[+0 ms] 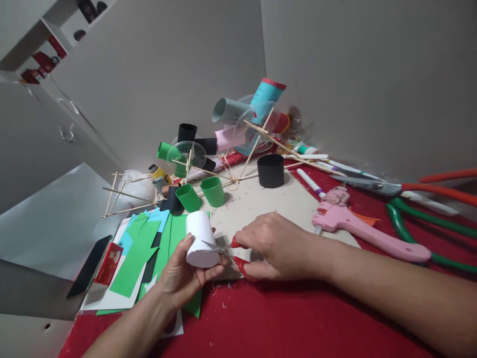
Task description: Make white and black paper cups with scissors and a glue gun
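Risk we saw: scissors (224, 248) tips sat right by the thumb of our left hand (184, 278), so a slip could nick it; a hard squeeze could crush the white tube (201, 237) and skew the cut. Left hand was curled round the tube, just above the tabletop (283, 318); right hand (276, 246) gripped the red handles, blades slightly apart at the tube's edge.

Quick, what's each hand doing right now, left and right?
Left hand: closed around the white paper tube.
Right hand: closed on the red-handled scissors, blades at the tube's edge.
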The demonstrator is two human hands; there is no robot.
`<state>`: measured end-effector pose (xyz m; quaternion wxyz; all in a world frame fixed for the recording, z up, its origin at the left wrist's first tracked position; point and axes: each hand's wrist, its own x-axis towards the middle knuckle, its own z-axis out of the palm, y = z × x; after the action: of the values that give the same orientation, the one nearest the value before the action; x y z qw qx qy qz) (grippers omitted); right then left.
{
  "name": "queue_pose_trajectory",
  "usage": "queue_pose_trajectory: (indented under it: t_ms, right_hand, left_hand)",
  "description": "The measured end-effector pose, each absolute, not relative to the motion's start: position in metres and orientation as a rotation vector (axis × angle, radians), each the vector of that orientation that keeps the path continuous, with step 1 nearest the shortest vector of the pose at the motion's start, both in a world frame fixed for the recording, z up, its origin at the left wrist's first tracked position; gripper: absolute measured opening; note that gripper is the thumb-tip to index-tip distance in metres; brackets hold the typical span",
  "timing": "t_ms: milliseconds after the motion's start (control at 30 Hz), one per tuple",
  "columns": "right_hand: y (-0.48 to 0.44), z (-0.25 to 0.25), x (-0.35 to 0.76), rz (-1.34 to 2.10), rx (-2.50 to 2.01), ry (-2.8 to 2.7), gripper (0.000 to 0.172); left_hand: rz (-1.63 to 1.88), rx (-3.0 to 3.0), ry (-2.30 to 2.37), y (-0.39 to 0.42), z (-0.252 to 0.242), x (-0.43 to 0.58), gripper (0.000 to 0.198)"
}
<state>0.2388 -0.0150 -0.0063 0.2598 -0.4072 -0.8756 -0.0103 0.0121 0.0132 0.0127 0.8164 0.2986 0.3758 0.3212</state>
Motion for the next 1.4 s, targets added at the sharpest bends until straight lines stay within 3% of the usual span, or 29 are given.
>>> queue_pose_trajectory:
  t_ms: [200, 900, 1100, 1400]
  right_hand:
    - [-0.015, -0.006, 0.239, -0.009, -1.101, -2.408, 0.022]
    - [-0.018, -0.006, 0.239, -0.171, -1.063, -2.536, 0.020]
    - [-0.018, -0.008, 0.239, -0.212, -1.079, -2.545, 0.019]
    - [-0.017, -0.006, 0.240, -0.043, -1.043, -2.554, 0.019]
  left_hand:
    - [0.656, 0.648, 0.799, 0.014, 0.011, 0.014, 0.072]
    - [0.593, 0.675, 0.832, 0.015, 0.003, 0.016, 0.072]
    - [0.618, 0.686, 0.867, 0.015, 0.002, 0.015, 0.061]
    - [0.604, 0.710, 0.858, 0.014, 0.002, 0.013, 0.053]
